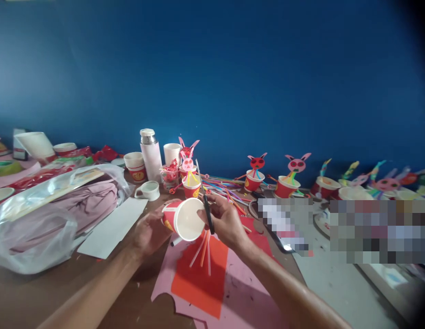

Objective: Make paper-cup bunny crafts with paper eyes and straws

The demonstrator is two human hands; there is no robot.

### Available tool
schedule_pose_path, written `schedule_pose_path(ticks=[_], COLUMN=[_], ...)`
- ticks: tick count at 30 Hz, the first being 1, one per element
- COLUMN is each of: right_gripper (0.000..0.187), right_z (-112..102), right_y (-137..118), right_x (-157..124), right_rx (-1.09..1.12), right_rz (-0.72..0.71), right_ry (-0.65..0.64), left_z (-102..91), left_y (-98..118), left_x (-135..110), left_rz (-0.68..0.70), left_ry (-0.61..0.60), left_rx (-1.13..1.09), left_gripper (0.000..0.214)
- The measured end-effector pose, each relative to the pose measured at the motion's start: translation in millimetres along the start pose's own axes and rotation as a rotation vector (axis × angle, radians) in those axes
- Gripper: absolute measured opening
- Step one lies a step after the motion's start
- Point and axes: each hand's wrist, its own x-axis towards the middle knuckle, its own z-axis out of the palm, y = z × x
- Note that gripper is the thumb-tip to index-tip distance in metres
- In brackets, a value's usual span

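My left hand (148, 232) is closed around the side of a red paper cup (189, 220), tilted so that its white inside faces me. In my right hand (229, 225) is a pair of black-handled scissors (208, 214), blades pointing up. The right thumb reaches to the cup's rim; whether it presses on it I cannot tell. Below the cup, several thin pale and orange sticks (202, 256) show over an orange sheet (199, 288), which lies on pink paper (253, 297). Just behind stands a cup with a pink animal face (188, 164).
A thermos (151, 157), a white mug (149, 190) and stacked paper cups (134, 164) stand at the back left. Colourful sticks (229, 185) lie behind my hands. Finished-looking animal cups (288, 185) line the right. A plastic bag (61, 214) with pink cloth lies left.
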Motion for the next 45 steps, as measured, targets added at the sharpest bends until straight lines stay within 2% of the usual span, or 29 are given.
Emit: schedule_pose_path(ticks=[4, 7, 10, 13, 16, 20, 23, 26, 29, 32, 35, 38, 45], right_gripper=[0.028, 0.024, 0.024, 0.023, 0.022, 0.025, 0.028, 0.034, 0.035, 0.033, 0.030, 0.032, 0.034], right_z=[-7, -12, -13, -9, -5, -7, -14, -19, -22, -22, -23, -24, -28], right_y=[-2, -4, -7, -12, -13, -11, -14, -22, -31, -35, -34, -33, -36], right_x=[4, 6, 2, -5, -8, -4, 1, 1, -3, -7, -7, -5, -3], right_rx=[-0.139, -0.224, -0.470, -0.686, -0.754, -0.669, -0.383, -0.033, 0.114, 0.128, 0.097, 0.043, -0.031], right_rz=[-0.022, -0.030, -0.112, -0.184, -0.203, -0.199, -0.099, 0.072, 0.124, 0.125, 0.200, 0.271, 0.294], right_ry=[0.023, -0.028, -0.032, -0.034, -0.043, 0.017, 0.066, -0.084, -0.294, -0.439, -0.531, -0.538, -0.524], left_z=[-2.3, -3.1, -1.2, 3.8, 10.7, 12.7, 4.1, -4.4, -6.2, -4.4, -4.3, -6.1, -4.0], left_y=[-1, 7, 20, 25, 20, 14, 15, 18, 22, 28, 32, 34, 35], left_x=[0, -2, -6, -9, -11, -10, -7, -4, -3, -3, -3, -2, -1], left_rz=[-0.025, 0.007, 0.079, 0.065, 0.017, 0.014, 0.093, 0.151, 0.164, 0.194, 0.243, 0.253, 0.257], left_ry=[-0.122, -0.226, -0.325, -0.350, -0.282, -0.177, -0.081, 0.028, 0.060, 0.053, 0.066, 0.090, 0.117], left_rx=[0.143, 0.352, 0.628, 0.758, 0.813, 0.798, 0.626, 0.490, 0.449, 0.463, 0.512, 0.548, 0.731], left_gripper=[0.033, 0.047, 0.060, 0.069, 0.074, 0.062, 0.058, 0.057, 0.055, 0.056, 0.055, 0.056, 0.054])
